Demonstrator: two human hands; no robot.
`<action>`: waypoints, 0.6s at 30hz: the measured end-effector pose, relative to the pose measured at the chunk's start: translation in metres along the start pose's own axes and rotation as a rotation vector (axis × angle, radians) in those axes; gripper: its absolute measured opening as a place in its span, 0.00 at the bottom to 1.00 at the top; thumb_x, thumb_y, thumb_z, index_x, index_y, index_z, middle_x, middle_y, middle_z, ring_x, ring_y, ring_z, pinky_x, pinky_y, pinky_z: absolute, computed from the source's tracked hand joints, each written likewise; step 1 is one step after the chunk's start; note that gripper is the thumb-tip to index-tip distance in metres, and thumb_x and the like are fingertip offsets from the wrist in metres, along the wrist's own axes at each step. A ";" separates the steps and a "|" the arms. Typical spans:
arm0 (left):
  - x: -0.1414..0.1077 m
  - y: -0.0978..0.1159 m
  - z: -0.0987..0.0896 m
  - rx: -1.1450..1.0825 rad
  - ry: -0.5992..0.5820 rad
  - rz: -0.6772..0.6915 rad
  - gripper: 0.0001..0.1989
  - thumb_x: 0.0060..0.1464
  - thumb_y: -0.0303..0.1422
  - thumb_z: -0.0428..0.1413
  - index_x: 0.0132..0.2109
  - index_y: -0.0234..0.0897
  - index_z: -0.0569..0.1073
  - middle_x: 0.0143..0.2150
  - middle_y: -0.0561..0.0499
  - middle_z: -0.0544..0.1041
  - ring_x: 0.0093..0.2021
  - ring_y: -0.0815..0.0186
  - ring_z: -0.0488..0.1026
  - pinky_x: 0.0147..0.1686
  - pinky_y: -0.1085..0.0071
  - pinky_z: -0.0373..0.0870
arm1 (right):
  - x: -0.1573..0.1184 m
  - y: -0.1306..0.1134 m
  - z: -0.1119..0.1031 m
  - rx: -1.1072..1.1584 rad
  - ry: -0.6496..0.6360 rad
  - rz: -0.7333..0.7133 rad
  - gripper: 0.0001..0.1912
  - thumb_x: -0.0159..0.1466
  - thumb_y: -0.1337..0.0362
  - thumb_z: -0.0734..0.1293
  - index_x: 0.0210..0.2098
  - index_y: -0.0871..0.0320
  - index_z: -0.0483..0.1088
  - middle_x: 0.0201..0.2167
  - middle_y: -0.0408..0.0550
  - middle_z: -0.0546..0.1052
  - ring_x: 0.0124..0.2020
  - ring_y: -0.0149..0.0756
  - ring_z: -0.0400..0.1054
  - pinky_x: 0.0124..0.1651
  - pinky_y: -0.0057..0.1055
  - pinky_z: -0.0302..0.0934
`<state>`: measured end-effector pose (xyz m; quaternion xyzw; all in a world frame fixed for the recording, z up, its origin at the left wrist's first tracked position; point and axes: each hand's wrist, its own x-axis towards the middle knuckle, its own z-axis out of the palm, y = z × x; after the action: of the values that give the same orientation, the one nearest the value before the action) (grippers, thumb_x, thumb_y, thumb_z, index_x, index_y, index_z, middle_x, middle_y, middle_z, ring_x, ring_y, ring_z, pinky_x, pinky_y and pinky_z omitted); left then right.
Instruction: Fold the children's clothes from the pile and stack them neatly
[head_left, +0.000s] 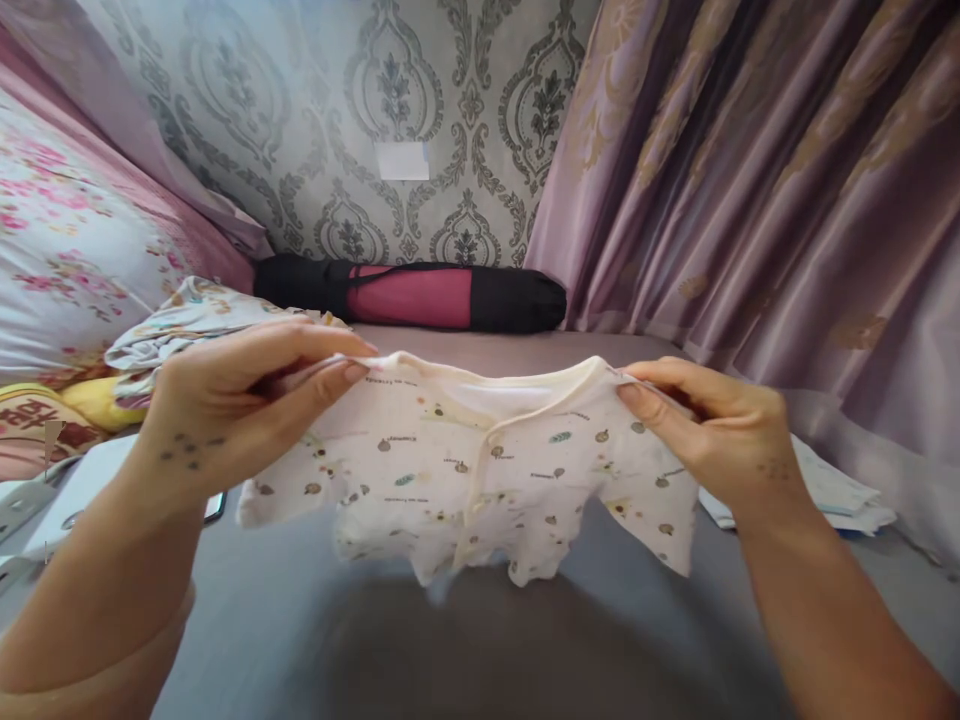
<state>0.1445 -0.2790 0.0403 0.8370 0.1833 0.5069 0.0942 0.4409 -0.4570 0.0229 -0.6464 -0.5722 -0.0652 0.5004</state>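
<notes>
A small white baby shirt (420, 465) with a cream neckline, front opening and tiny printed figures hangs between my hands above the grey sheet (247, 620). My left hand (255, 400) pinches one shoulder between thumb and fingers. At the other shoulder, my right hand (697, 415) grips the cloth the same way. The neckline is stretched out at the top, and both sleeves droop at the sides. The lower hem hangs in loose folds over the sheet.
A black and maroon roll bag (412, 295) lies against the patterned wall. Crumpled printed cloth (195, 310) and a yellow item (109, 400) sit at left. Folded white cloth (832, 490) lies at right, below purple curtains (720, 180). A phone's edge (215, 507) shows beside my left wrist.
</notes>
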 end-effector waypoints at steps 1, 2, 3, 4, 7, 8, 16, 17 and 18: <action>0.007 -0.005 0.001 0.001 -0.037 -0.034 0.06 0.53 0.37 0.60 0.39 0.46 0.80 0.30 0.57 0.75 0.24 0.72 0.64 0.22 0.75 0.60 | 0.006 0.003 0.001 0.029 -0.020 0.030 0.09 0.61 0.52 0.70 0.37 0.47 0.78 0.32 0.44 0.78 0.30 0.36 0.71 0.29 0.30 0.63; 0.014 -0.013 0.005 0.001 -0.102 -0.075 0.08 0.54 0.39 0.59 0.39 0.44 0.79 0.30 0.57 0.76 0.26 0.73 0.65 0.23 0.76 0.61 | 0.013 0.009 0.005 0.062 -0.053 0.063 0.10 0.60 0.52 0.70 0.37 0.49 0.78 0.32 0.44 0.79 0.31 0.36 0.71 0.30 0.30 0.64; 0.019 -0.026 0.012 -0.017 -0.161 -0.138 0.10 0.55 0.41 0.58 0.40 0.42 0.79 0.31 0.56 0.76 0.27 0.73 0.66 0.24 0.77 0.62 | 0.020 0.018 0.012 0.093 -0.099 0.099 0.12 0.60 0.51 0.70 0.37 0.51 0.78 0.32 0.44 0.79 0.31 0.36 0.72 0.30 0.30 0.64; 0.023 -0.041 0.022 -0.055 -0.262 -0.188 0.13 0.56 0.42 0.57 0.40 0.39 0.79 0.31 0.55 0.77 0.28 0.73 0.67 0.25 0.78 0.62 | 0.027 0.030 0.021 0.120 -0.161 0.136 0.13 0.60 0.50 0.69 0.37 0.52 0.78 0.32 0.44 0.79 0.31 0.36 0.72 0.31 0.30 0.64; 0.022 -0.097 0.065 -0.054 -0.592 -0.266 0.18 0.57 0.46 0.53 0.39 0.35 0.78 0.27 0.54 0.75 0.24 0.73 0.65 0.21 0.78 0.59 | 0.038 0.077 0.061 0.159 -0.347 0.203 0.16 0.61 0.50 0.67 0.36 0.57 0.77 0.34 0.46 0.80 0.34 0.36 0.73 0.35 0.29 0.64; 0.017 -0.115 0.083 -0.022 -0.677 -0.265 0.19 0.56 0.46 0.53 0.38 0.35 0.77 0.29 0.52 0.76 0.26 0.71 0.68 0.24 0.77 0.61 | 0.039 0.095 0.076 0.141 -0.375 0.211 0.16 0.61 0.52 0.67 0.35 0.58 0.77 0.34 0.46 0.80 0.34 0.37 0.73 0.36 0.30 0.64; -0.050 -0.184 0.175 0.321 -0.669 -0.170 0.21 0.65 0.43 0.40 0.45 0.39 0.73 0.43 0.46 0.76 0.40 0.62 0.74 0.36 0.71 0.66 | 0.012 0.168 0.141 -0.409 -0.534 0.004 0.15 0.70 0.60 0.56 0.46 0.54 0.73 0.41 0.49 0.76 0.41 0.36 0.70 0.43 0.29 0.59; -0.054 -0.185 0.177 0.355 -0.662 -0.148 0.21 0.66 0.43 0.38 0.46 0.40 0.73 0.44 0.46 0.75 0.40 0.62 0.74 0.36 0.71 0.66 | 0.011 0.169 0.142 -0.469 -0.555 -0.003 0.16 0.71 0.59 0.55 0.47 0.53 0.72 0.42 0.49 0.75 0.41 0.37 0.70 0.43 0.29 0.58; -0.057 -0.186 0.178 0.388 -0.657 -0.132 0.21 0.66 0.42 0.38 0.47 0.40 0.72 0.44 0.46 0.74 0.39 0.62 0.74 0.35 0.71 0.65 | 0.011 0.170 0.142 -0.527 -0.573 -0.007 0.16 0.72 0.59 0.54 0.48 0.52 0.72 0.43 0.49 0.75 0.41 0.37 0.70 0.42 0.29 0.58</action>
<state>0.2385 -0.1269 -0.1534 0.9435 0.2892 0.1607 0.0201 0.5118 -0.3203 -0.1369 -0.7430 -0.6545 -0.0285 0.1370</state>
